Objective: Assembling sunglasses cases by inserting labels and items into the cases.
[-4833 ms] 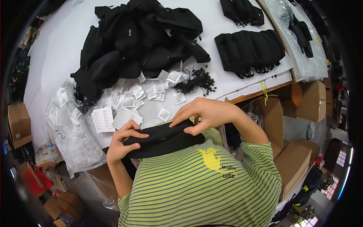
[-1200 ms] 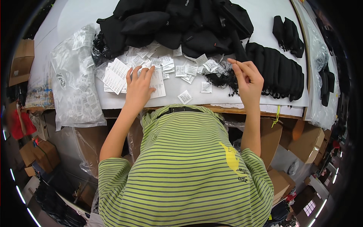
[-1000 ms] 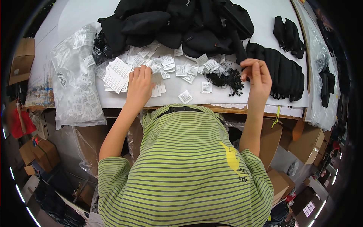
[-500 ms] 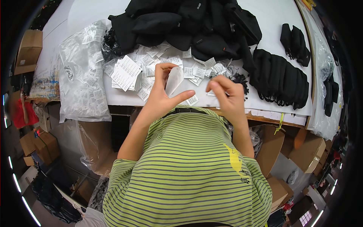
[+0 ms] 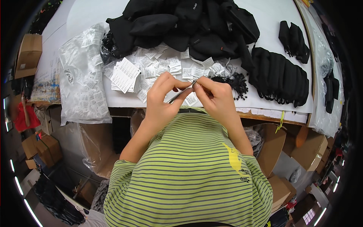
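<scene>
My left hand [image 5: 162, 96] pinches a thin hang tag [image 5: 174, 99], now seen nearly edge-on as a narrow dark strip. My right hand [image 5: 214, 94] meets it, thumb and forefinger pressed together at the tag's far end. Whether a string is also between those fingertips is too small to tell. Just beyond my hands lie many loose small white printed labels [image 5: 150, 72]. A stack of larger white printed cards [image 5: 126, 75] stands to the left of them. Black cords with small ends [image 5: 237, 84] lie in a heap right of my right hand.
A big pile of black fabric pouches [image 5: 181, 26] covers the table's far side. To the right stands a row of black pouches [image 5: 278, 77], with a few more [image 5: 294, 41] behind. A clear bag of labels [image 5: 85, 79] hangs over the front edge at left. Cardboard boxes [image 5: 308, 151] sit below.
My right hand has moved left and in, closing its fingertips at the tag's end. My left hand has turned the tag from showing its white face to nearly edge-on.
</scene>
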{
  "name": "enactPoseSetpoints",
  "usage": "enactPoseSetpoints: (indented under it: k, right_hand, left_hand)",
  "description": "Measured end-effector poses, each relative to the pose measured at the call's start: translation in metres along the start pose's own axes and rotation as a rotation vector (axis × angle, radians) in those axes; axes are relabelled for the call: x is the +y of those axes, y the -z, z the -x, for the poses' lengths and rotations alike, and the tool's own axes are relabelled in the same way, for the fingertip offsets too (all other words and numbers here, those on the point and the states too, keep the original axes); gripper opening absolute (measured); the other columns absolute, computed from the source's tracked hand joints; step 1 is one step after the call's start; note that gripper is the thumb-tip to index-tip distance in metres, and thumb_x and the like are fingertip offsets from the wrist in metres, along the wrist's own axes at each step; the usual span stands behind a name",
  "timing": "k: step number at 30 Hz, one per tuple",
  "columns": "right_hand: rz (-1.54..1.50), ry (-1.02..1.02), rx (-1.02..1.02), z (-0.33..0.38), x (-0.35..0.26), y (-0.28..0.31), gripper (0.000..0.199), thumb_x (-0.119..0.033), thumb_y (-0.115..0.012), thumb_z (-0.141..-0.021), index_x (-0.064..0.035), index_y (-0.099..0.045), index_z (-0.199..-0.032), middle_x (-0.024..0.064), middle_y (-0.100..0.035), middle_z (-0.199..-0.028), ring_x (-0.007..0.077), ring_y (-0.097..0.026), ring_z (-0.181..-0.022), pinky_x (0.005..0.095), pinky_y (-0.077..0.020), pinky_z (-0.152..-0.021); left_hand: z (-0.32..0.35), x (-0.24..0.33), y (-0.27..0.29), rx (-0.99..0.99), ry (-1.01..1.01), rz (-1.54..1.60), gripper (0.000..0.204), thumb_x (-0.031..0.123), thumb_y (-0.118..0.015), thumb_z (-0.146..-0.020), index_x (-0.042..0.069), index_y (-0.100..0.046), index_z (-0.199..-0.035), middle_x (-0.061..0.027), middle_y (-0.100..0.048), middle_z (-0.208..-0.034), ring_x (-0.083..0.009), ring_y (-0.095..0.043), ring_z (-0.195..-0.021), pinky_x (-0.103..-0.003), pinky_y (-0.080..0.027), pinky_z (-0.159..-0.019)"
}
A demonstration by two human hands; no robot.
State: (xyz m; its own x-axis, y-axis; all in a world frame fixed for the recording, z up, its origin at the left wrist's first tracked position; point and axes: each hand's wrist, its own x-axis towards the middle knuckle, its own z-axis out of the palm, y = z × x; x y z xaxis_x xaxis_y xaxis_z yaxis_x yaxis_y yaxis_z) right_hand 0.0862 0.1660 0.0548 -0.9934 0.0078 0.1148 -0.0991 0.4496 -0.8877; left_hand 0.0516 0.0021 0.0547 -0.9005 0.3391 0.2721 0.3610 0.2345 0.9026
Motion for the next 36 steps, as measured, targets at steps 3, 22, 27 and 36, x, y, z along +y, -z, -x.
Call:
enactPoseSetpoints:
  k: [3, 22, 27, 36]
  right_hand:
    - [-0.106, -0.077, 0.001, -0.001, 0.0, 0.005, 0.007, -0.01, -0.064, -0.083, -0.0039, -0.061, -0.082, 0.003, -0.045, -0.05, 0.0104, -0.04, -0.042, 0.0254, -0.0306, -0.043]
    - [-0.623, -0.298, -0.133, 0.01, 0.023, 0.017, 0.011, -0.013, -0.068, -0.085, -0.0036, -0.061, -0.086, -0.0054, -0.047, -0.053, 0.001, -0.037, -0.047, 0.0199, -0.0254, -0.043]
    - [-0.771, -0.417, -0.192, 0.012, 0.028, 0.03, 0.011, -0.011, -0.06, -0.09, -0.0021, -0.054, -0.094, -0.003, -0.05, -0.053, 0.0021, -0.041, -0.044, 0.0184, -0.0252, -0.041]
    - [-0.635, -0.374, 0.267, 0.026, 0.043, 0.06, 0.019, -0.017, -0.06, -0.092, -0.0034, -0.057, -0.105, -0.0024, -0.05, -0.052, 0.0029, -0.039, -0.041, 0.0192, -0.022, -0.04]
  left_hand:
    - [-0.002, 0.001, 0.003, -0.017, -0.026, 0.058, 0.012, 0.0, -0.07, -0.074, 0.001, -0.065, -0.085, -0.0042, -0.057, -0.073, -0.013, -0.051, -0.067, -0.025, -0.041, -0.061]
    - [-0.005, -0.013, -0.005, -0.42, 0.35, 0.472, 0.01, 0.012, -0.058, -0.091, 0.002, -0.056, -0.093, 0.0019, -0.054, -0.083, -0.0035, -0.05, -0.073, -0.017, -0.039, -0.064]
    - [-0.036, -0.022, -0.025, -0.291, 0.335, 0.621, 0.011, 0.013, -0.058, -0.09, 0.003, -0.054, -0.088, 0.0018, -0.052, -0.075, -0.0038, -0.047, -0.063, -0.019, -0.038, -0.056]
    - [-0.087, -0.015, -0.084, -0.602, 0.284, 0.634, 0.014, 0.016, -0.062, -0.089, 0.003, -0.058, -0.086, 0.0019, -0.056, -0.073, -0.0034, -0.051, -0.064, -0.019, -0.042, -0.059]
